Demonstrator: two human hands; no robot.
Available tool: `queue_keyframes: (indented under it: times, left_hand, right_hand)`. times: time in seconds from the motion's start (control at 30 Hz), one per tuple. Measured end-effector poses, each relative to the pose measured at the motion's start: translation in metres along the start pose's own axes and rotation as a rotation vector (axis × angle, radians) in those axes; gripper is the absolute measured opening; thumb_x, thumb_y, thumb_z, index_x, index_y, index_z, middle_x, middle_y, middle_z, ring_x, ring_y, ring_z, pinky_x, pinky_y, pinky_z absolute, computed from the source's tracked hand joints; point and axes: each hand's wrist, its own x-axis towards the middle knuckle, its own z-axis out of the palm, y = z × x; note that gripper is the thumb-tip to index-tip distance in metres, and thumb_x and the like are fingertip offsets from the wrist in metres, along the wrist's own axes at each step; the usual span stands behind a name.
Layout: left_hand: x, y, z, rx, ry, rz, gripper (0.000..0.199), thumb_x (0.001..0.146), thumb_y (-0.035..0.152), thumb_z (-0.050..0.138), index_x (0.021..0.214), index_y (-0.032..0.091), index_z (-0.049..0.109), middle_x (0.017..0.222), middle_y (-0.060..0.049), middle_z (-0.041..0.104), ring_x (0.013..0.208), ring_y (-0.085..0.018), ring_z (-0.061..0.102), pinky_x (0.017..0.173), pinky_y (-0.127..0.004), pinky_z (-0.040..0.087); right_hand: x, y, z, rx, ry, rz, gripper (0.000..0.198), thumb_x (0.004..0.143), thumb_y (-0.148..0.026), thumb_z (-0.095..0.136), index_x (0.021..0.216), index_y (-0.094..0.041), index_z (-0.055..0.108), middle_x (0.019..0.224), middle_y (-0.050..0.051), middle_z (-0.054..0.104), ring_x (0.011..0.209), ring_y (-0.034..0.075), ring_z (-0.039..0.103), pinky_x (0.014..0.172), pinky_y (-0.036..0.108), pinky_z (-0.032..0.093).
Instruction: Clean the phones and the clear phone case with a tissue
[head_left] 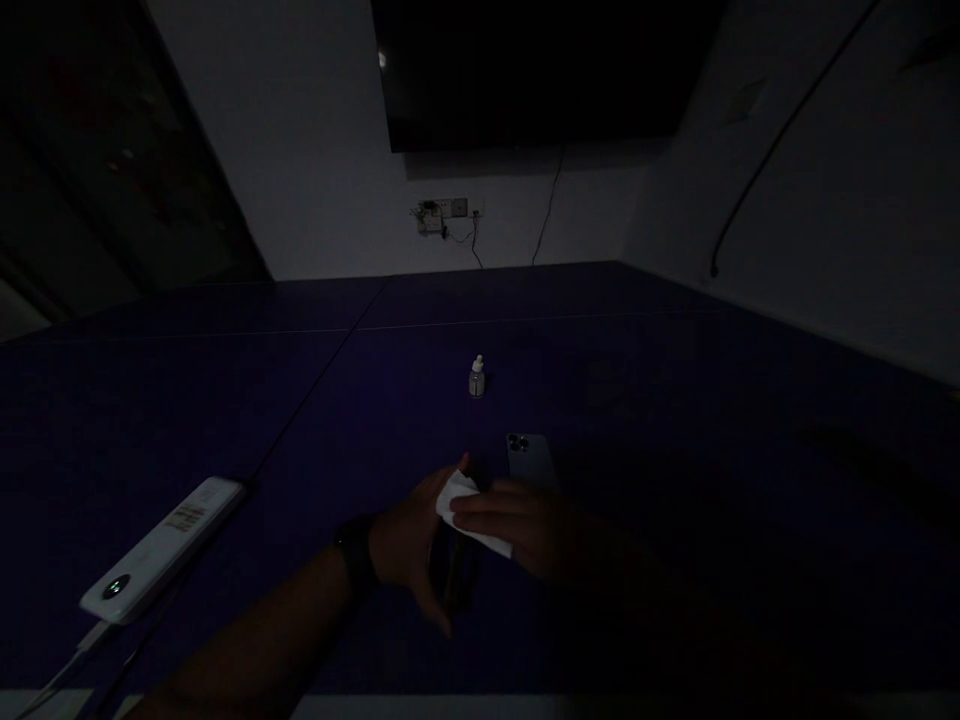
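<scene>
One white tissue [463, 492] pinched in the right hand [529, 522], at two o'clock from the left hand [409, 535], that hand spread, any grip too dark to tell, phone [531, 461] at the right hand's twelve o'clock

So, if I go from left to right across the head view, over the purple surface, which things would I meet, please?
White device with a small lit display → dark wristband → left hand → small white-topped bottle → phone.

Pale walls [315, 160] in dim light
</scene>
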Motion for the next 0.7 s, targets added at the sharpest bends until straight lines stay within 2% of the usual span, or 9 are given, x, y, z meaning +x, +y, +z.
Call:
queue_keyframes:
  times: [0.13,0.3,0.37,0.5,0.57,0.7]
  left_hand:
    - [-0.002,-0.006,0.004,0.006,0.011,-0.043,0.177,0.027,0.074,0.089,0.155,0.022,-0.022,0.163,-0.023,0.010,0.145,-0.049,0.019,0.119,-0.064,0.012]
    - [0.002,0.002,-0.001,-0.001,0.018,0.025,0.169,0.032,0.074,0.088,0.157,0.024,-0.013,0.162,-0.019,0.016,0.146,-0.046,0.023,0.122,-0.058,0.012]
    - [0.002,0.004,-0.002,0.008,0.006,0.012,0.167,0.033,0.073,0.089,0.158,0.025,-0.011,0.162,-0.018,0.018,0.146,-0.045,0.022,0.122,-0.058,0.011]
    - [0.001,0.000,0.000,0.028,-0.002,-0.065,0.175,0.028,0.073,0.089,0.156,0.024,-0.019,0.163,-0.021,0.011,0.146,-0.050,0.019,0.119,-0.065,0.015]
    - [0.001,-0.002,0.001,0.034,-0.005,-0.065,0.177,0.026,0.073,0.090,0.156,0.022,-0.019,0.163,-0.023,0.011,0.145,-0.051,0.019,0.118,-0.067,0.014]
    - [0.004,0.003,0.001,0.008,-0.019,-0.025,0.168,0.030,0.072,0.090,0.159,0.023,-0.006,0.160,-0.020,0.025,0.145,-0.046,0.025,0.121,-0.063,0.007]
  right_hand:
    - [0.001,-0.005,0.002,0.027,-0.062,-0.057,0.040,0.096,-0.007,0.043,0.132,-0.010,0.060,0.131,0.013,0.066,0.099,0.019,0.064,0.082,0.033,0.055]
    - [0.000,0.005,0.008,-0.047,0.025,0.084,0.054,0.093,-0.002,0.037,0.144,-0.013,0.050,0.136,0.013,0.063,0.105,0.021,0.063,0.088,0.038,0.056]
    - [-0.001,0.006,0.009,-0.036,0.028,0.065,0.057,0.091,-0.003,0.037,0.146,-0.014,0.047,0.136,0.014,0.062,0.103,0.022,0.063,0.086,0.040,0.057]
    - [0.001,-0.002,0.008,0.072,-0.022,-0.024,0.048,0.093,-0.008,0.045,0.140,-0.017,0.055,0.131,0.010,0.067,0.099,0.021,0.065,0.081,0.037,0.058]
    - [0.003,-0.003,0.011,0.060,0.008,-0.022,0.042,0.096,-0.012,0.048,0.136,-0.019,0.058,0.127,0.008,0.070,0.098,0.020,0.066,0.080,0.035,0.057]
    - [0.005,0.009,0.023,-0.027,0.157,-0.036,0.032,0.101,-0.018,0.048,0.129,-0.018,0.063,0.117,0.009,0.074,0.095,0.019,0.067,0.078,0.035,0.057]
